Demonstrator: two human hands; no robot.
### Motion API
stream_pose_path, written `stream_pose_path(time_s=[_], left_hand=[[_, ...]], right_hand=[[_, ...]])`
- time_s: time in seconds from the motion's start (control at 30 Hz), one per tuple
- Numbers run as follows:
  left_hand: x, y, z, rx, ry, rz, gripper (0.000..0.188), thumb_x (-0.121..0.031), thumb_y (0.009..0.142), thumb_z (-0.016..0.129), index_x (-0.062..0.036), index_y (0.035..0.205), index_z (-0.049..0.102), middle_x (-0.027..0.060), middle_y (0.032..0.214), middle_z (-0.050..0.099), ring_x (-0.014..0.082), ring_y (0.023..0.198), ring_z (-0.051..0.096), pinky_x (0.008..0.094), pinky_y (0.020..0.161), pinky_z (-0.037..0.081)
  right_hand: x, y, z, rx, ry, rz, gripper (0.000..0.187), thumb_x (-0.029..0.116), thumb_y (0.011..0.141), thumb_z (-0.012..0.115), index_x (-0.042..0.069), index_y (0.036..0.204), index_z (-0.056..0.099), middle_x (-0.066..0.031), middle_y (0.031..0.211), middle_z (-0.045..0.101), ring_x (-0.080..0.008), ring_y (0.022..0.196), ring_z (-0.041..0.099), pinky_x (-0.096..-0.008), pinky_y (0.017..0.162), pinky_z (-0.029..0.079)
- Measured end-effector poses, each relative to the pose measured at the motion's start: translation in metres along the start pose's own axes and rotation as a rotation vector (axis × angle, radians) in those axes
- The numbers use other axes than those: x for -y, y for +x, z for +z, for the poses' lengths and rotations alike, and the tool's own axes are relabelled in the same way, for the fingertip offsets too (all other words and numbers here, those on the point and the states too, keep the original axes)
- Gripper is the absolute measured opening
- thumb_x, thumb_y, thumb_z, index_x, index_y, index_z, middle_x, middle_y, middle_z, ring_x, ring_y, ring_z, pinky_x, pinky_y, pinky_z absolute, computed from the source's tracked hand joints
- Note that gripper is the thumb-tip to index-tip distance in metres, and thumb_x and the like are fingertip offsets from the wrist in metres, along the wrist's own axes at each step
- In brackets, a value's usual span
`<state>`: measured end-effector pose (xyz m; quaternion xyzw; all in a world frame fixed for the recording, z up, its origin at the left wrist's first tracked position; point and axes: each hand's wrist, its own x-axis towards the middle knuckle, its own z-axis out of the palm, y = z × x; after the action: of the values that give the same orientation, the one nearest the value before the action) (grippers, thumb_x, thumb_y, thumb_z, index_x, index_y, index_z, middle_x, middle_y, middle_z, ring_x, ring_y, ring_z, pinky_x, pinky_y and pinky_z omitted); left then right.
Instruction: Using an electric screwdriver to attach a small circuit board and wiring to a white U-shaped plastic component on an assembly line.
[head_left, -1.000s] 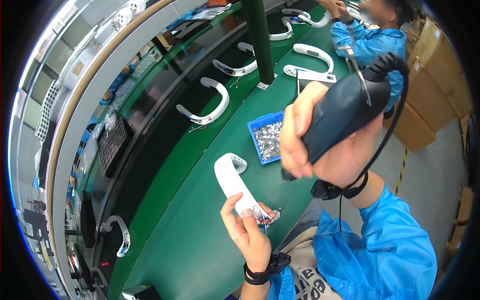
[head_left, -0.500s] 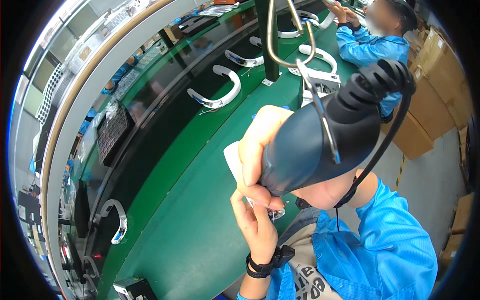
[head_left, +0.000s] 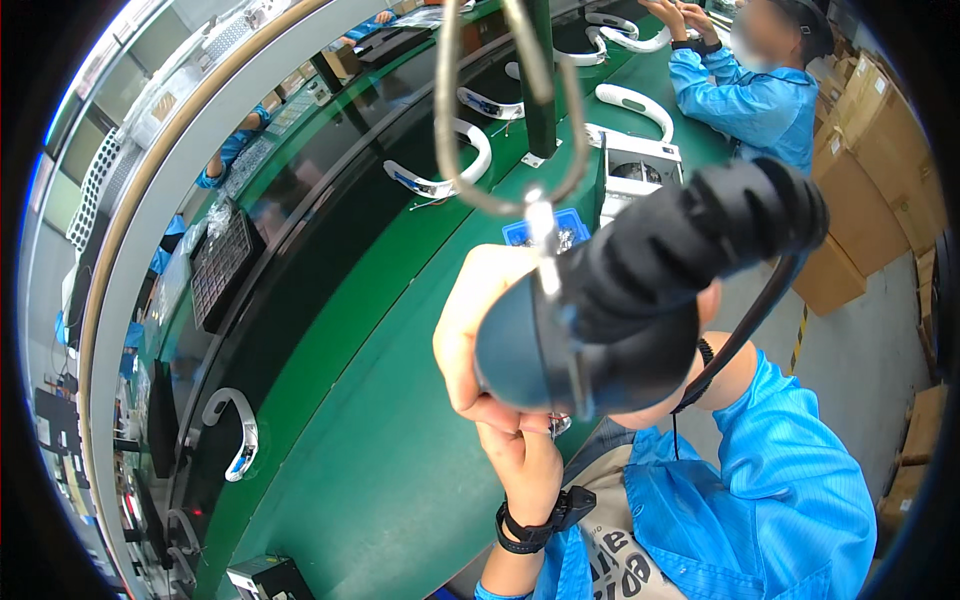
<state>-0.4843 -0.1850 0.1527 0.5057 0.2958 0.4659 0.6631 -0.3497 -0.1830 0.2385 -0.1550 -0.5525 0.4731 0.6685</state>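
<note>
My right hand (head_left: 462, 335) is wrapped round an electric screwdriver (head_left: 620, 340), a dark blue and black body with a ribbed cable sleeve on top. A metal hanger ring (head_left: 445, 130) links to its upper end, and a black cable curves down to the right. Just below, my left hand (head_left: 525, 468) is closed, its fingertips hidden behind the right hand and the screwdriver. Whatever it holds is mostly covered. A small shiny piece (head_left: 560, 425) shows beside the left fingers. The screwdriver's tip is out of sight.
White curved housings (head_left: 240, 440) lie along the green bench (head_left: 380, 480). A blue bin (head_left: 570, 222) of small parts stands beside a white box-like unit with a fan (head_left: 640, 175). Cartons (head_left: 875, 170) and a co-worker (head_left: 750, 100) are at the right. A dark post (head_left: 540, 100) rises from the bench.
The screwdriver and my right hand have shifted left, and the hanger has swung left with them. A white part that showed beside my fingers is now hidden. The blue bin has come into sight.
</note>
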Motion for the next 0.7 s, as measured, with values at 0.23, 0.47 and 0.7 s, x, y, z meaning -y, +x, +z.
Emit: stream_pose_path(time_s=[0.23, 0.47, 0.7], left_hand=[[0.006, -0.006, 0.007, 0.097, 0.108, -0.001, 0.043, -0.003, 0.104, 0.058, 0.0038, 0.144, 0.042, 0.0135, 0.144, 0.052, 0.0207, 0.128, 0.053, 0.0336, 0.109, 0.042], [0.012, -0.006, -0.015, -0.014, 0.144, 0.057, 0.034, -0.003, 0.104, 0.057, 0.002, 0.136, 0.047, 0.0119, 0.133, 0.057, 0.0182, 0.12, 0.057, 0.0332, 0.104, 0.045], [-0.001, -0.006, -0.008, -0.025, -0.008, -0.143, 0.025, -0.005, 0.107, 0.052, 0.003, 0.13, 0.049, 0.012, 0.131, 0.058, 0.0171, 0.115, 0.058, 0.032, 0.102, 0.046]], right_hand=[[-0.002, 0.007, -0.008, 0.046, -0.15, -0.031, 0.086, 0.077, 0.095, 0.049, -0.002, 0.126, 0.059, -0.0052, 0.09, 0.064, -0.012, 0.076, 0.061, -0.0257, 0.06, 0.05], [-0.011, 0.033, -0.019, 0.21, -0.105, 0.085, 0.087, 0.076, 0.099, 0.041, -0.005, 0.126, 0.06, -0.0056, 0.089, 0.064, -0.0145, 0.076, 0.061, -0.0285, 0.065, 0.05], [0.002, 0.029, 0.0, -0.023, -0.096, 0.197, 0.099, 0.095, 0.085, 0.023, 0.002, 0.086, 0.056, -0.0053, 0.071, 0.056, -0.0117, 0.057, 0.054, -0.0264, 0.048, 0.042]])
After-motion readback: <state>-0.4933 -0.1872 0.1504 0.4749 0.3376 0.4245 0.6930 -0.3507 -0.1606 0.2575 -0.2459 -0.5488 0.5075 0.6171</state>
